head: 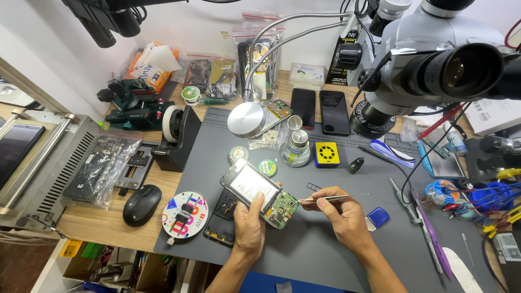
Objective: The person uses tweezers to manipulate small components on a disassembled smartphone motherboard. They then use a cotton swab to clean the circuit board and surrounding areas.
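Opened phone (259, 194) sits near the desk's (325, 249) front edge, clamped in the left hand (251, 227). Right hand (343, 214) pinches tweezers (331, 198), tips at its circuit board (282, 206). Farther back stands a solvent bottle (296, 146).

This was a phone-repair workshop: a stereo microscope (434, 65) loomed at the upper right, a grey work mat (325, 239) covered the wooden tabletop (97, 217), and opened phones (317, 111), tweezers (334, 198) and hand tools (429, 239) lay scattered about.
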